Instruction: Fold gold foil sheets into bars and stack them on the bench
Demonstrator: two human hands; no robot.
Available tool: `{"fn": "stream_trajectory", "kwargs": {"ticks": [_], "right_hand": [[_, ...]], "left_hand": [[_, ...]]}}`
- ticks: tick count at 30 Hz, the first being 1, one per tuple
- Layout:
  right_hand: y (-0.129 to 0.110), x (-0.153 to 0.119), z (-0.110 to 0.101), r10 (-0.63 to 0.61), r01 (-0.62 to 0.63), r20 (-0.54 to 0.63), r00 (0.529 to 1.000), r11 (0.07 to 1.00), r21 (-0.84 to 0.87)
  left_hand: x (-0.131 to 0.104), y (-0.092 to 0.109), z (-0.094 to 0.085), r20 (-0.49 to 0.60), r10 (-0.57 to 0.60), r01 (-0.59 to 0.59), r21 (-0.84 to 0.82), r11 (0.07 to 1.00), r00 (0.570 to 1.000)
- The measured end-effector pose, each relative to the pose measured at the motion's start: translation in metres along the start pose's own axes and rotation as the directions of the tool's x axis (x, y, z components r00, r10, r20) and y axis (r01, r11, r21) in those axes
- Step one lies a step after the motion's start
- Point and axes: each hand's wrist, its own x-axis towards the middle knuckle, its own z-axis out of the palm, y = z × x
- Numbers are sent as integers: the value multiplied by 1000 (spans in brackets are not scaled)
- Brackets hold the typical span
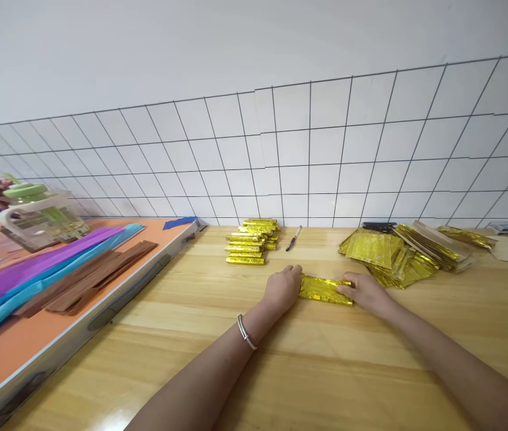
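Running lengthwise left to right, gold foil [321, 288] sits in 2 hands [283, 289].

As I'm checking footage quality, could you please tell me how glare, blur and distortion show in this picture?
Head view: a pale glare patch low on the wooden table, left of centre; glints on the gold foil strip between the left hand and right hand; grid lines on the wall fan outward, probably wide-angle distortion; the green-lidded container at far left looks smeared.
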Motion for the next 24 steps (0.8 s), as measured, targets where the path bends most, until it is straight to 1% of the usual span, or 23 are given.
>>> {"fn": "stream_trajectory", "kwargs": {"ticks": [2, 6, 9, 12, 16, 18, 21, 24], "right_hand": [[3, 3, 0, 12, -12, 15, 1000, 1000, -12], [4, 8, 2, 62, -62, 1, 998, 996, -60], [1, 9, 3, 99, -100, -18, 995, 990, -96], [-2, 6, 2, 129, -133, -39, 991, 983, -123], [-1, 3, -1, 138, -145, -65, 988, 982, -118], [0, 3, -3, 132, -138, -63, 989, 985, -105], [3, 5, -3, 115, -120, -55, 992, 990, -80], [5, 4, -2, 104, -107, -73, 992, 993, -40]], "left_hand": [[0, 1, 0, 16, 1, -1, 44, 999, 1000], [0, 4, 2, 33, 2, -5, 96, 995, 999], [1, 6, 5, 29, 0, -3, 104, 995, 1000], [2, 4, 7, 0, -3, 3, 87, 996, 1000], [6, -8, 6, -66, -15, 16, 27, 1000, 998], [9, -16, 5, -77, -10, 8, -26, 1000, 997], [15, -24, 5, -74, 19, -28, -122, 992, 997], [16, -26, 6, -85, 70, -88, -235, 968, 994]]}}
